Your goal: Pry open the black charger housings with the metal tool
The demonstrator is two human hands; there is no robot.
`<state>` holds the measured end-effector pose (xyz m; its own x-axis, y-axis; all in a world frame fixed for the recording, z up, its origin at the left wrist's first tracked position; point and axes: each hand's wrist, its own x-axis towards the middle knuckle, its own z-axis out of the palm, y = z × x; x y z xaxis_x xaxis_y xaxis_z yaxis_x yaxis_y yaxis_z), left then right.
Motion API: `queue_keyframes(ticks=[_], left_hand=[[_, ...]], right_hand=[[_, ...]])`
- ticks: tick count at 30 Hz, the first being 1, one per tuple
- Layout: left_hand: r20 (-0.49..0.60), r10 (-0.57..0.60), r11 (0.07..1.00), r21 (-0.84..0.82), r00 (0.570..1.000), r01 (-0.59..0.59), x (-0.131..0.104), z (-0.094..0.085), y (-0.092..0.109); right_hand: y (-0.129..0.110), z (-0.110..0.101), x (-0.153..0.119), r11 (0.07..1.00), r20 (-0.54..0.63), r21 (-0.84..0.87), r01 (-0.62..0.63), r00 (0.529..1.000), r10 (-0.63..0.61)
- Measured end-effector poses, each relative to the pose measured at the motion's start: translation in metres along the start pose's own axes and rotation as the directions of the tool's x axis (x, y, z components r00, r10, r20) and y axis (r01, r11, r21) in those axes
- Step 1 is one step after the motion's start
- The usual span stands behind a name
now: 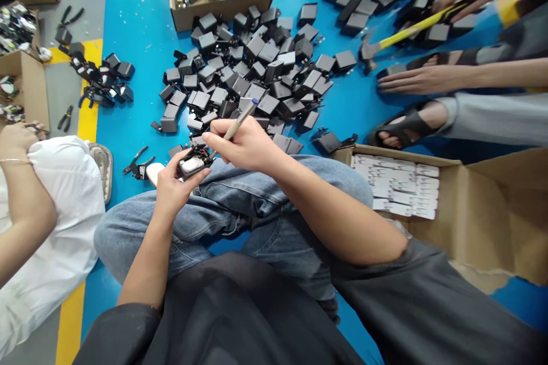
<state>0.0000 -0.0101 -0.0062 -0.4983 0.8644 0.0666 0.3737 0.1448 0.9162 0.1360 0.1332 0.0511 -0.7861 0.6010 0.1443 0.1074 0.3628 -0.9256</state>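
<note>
I sit cross-legged on a blue floor. My left hand (172,185) holds a small black power adapter (193,163) with its casing open, showing wires and a pale part inside. My right hand (240,145) grips a grey pen-like tool (240,120), its lower tip against the adapter's open top. Both hands rest above my jeans-clad knees. Just beyond them lies a large heap of black adapters (252,71) on the floor.
A cardboard box (222,5) of electronic parts stands behind the heap. An open box (471,211) with white pieces sits at my right. A co-worker at upper right holds a yellow-handled hammer (406,31). Another person in white sits at left. Pliers (136,161) lie nearby.
</note>
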Motion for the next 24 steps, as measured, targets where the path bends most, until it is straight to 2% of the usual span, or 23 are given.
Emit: queue_keyframes(ticks=[2,6,8,11,15,20,24], left_hand=[[-0.005,-0.030,0.999,-0.044,1.000,0.030,0.001,-0.001,-0.002],[-0.065,-0.043,0.994,-0.102,0.997,0.036,0.000,-0.003,-0.005],[-0.092,-0.033,0.995,-0.101,0.995,0.023,-0.002,-0.003,-0.005],[-0.098,0.004,0.998,-0.065,0.995,-0.011,-0.004,-0.004,-0.003],[-0.107,0.062,0.998,-0.024,0.992,-0.064,-0.005,-0.007,0.003],[-0.125,0.091,0.996,0.037,0.988,-0.087,-0.006,-0.011,0.009],[-0.130,0.178,0.975,0.154,0.975,-0.158,-0.007,-0.011,0.011]], right_hand=[[-0.002,-0.001,-0.001,0.999,-0.038,0.037,0.004,0.999,-0.002],[-0.004,-0.004,-0.002,0.989,-0.221,0.138,0.050,0.975,-0.018],[-0.005,-0.005,-0.003,0.976,-0.270,0.201,0.087,0.962,-0.031],[-0.010,-0.008,-0.007,0.959,-0.185,0.258,0.120,0.980,-0.073],[-0.020,-0.016,-0.015,0.974,-0.025,0.094,0.206,0.979,-0.205],[-0.023,-0.017,-0.019,0.953,0.049,-0.078,0.294,0.956,-0.291],[-0.019,-0.011,-0.018,0.929,0.081,-0.167,0.331,0.943,-0.321]])
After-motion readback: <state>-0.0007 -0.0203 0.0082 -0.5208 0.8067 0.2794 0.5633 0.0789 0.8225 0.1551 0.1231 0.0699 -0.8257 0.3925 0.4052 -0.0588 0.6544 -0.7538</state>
